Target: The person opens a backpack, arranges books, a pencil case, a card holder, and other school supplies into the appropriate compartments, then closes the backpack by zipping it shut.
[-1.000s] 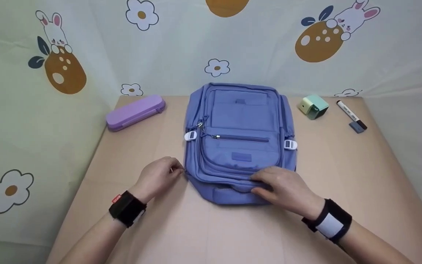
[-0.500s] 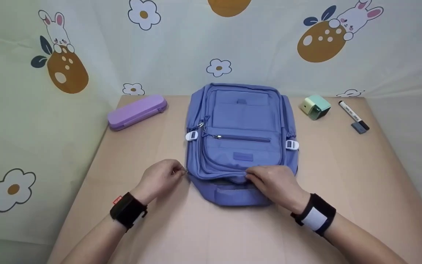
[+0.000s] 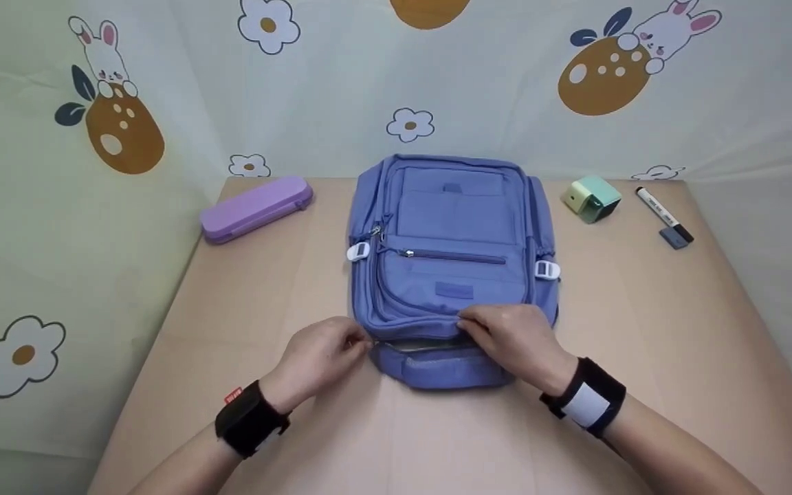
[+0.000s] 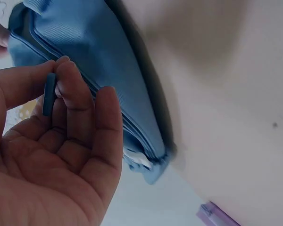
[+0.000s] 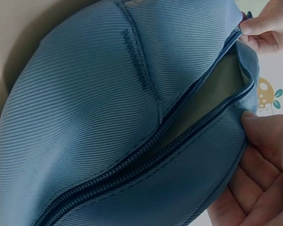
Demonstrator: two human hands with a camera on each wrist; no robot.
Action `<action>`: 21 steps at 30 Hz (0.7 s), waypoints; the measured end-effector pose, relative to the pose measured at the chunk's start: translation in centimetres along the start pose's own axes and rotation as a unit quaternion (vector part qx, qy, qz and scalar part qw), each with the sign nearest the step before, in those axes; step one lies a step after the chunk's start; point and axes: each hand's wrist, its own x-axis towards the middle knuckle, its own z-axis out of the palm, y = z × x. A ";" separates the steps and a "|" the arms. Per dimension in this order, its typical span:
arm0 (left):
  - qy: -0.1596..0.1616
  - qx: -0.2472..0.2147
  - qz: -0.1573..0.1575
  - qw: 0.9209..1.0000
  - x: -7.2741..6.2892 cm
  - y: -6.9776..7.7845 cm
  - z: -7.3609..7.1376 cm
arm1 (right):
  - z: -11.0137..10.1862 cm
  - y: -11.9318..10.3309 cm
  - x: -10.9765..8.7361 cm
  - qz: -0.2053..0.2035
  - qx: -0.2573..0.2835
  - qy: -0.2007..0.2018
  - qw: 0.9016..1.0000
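Observation:
A blue backpack (image 3: 461,220) lies on its back in the middle of the table, front pockets facing up. At its lower left corner my left hand (image 3: 320,356) pinches a zipper pull (image 4: 49,94) between thumb and fingers. My right hand (image 3: 516,340) grips the fabric along the backpack's near edge, its thumb (image 5: 262,125) pressed on the cloth. Between the two hands the zipper gapes, and a pale lining (image 5: 205,101) shows through the slit in the right wrist view. What lies deeper inside is hidden.
Back left on the table (image 3: 258,275) rests a purple pencil case (image 3: 256,210). To the backpack's right stand a green and yellow box-like object (image 3: 592,199), a marker (image 3: 658,207) and a small dark grey block (image 3: 674,238). Patterned curtain (image 3: 327,82) encloses the back and sides.
My left hand has drawn the zipper pull around the corner, to the right and nearer. The right hand has shifted left and slightly farther, lifting the front fabric. The slit now gapes wider.

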 end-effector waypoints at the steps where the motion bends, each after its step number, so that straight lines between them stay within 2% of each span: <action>1: 0.000 0.001 0.008 1.000 -0.1 0.3 0.2 | 0.0 0.0 0.0 0.001 0.000 -0.002 1.000; 7: 0.007 0.002 0.032 0.999 -0.1 1.2 0.8 | 0.0 0.0 -0.5 0.003 0.002 -0.016 1.000; 14: 0.011 0.011 0.026 1.000 -0.1 1.0 0.9 | -0.6 0.4 -1.8 -0.022 0.022 -0.024 0.999; 21: 0.004 0.006 0.019 1.000 -0.2 0.8 0.8 | -2.2 2.2 -3.7 -0.035 0.028 -0.017 0.999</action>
